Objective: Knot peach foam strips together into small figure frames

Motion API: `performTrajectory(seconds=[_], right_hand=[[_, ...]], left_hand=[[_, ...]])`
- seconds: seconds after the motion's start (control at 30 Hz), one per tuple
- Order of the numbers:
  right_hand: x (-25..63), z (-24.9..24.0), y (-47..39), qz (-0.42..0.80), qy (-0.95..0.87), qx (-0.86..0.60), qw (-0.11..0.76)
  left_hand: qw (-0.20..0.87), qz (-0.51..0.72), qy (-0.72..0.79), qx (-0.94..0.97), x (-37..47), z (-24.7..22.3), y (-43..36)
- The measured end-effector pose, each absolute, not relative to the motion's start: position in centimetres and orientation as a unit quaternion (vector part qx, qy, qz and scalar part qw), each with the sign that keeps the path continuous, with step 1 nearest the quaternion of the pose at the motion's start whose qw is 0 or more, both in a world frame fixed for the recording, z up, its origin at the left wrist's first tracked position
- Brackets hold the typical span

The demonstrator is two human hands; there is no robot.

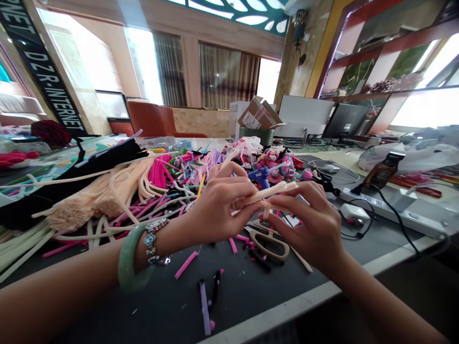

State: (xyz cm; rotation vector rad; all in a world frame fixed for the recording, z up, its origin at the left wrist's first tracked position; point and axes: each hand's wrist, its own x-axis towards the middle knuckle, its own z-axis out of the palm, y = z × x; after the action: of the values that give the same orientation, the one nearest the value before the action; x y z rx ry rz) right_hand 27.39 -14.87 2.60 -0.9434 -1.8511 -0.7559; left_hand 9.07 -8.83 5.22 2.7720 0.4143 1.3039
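My left hand is closed around several cream pipe cleaners, whose doubled ends point to the right. The fingers of my right hand pinch the same cream stems near a small bent loop that hangs between both hands. Part of the stems is hidden behind my fingers. Scissors with beige handles lie on the dark table just below my hands. Behind the stems rests a blue glue gun.
Thick bundles of cream pipe cleaners and a pink bundle lie at the left. Pink and purple offcuts are scattered in front. At the right are a power strip, a white charger and a brown bottle. A cardboard box stands behind.
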Motion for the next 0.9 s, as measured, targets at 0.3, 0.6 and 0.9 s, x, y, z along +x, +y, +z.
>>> performTrajectory(seconds=[0.3,0.6,0.9], right_hand=[[27.3,2.6,-15.0,-0.307,-0.728,-0.383,0.478],[26.9,2.8,-15.4,-0.181,-0.726,-0.425,0.509],[27.0,3.1,-15.3,0.04,-0.716,-0.424,0.553]], left_hand=[[-0.003,0.416,0.138,0.899,9.0,5.1,-8.6],[-0.08,0.423,0.104,0.896,8.8,4.8,-8.8],[-0.291,0.46,0.02,0.839,7.8,4.2,-8.5]])
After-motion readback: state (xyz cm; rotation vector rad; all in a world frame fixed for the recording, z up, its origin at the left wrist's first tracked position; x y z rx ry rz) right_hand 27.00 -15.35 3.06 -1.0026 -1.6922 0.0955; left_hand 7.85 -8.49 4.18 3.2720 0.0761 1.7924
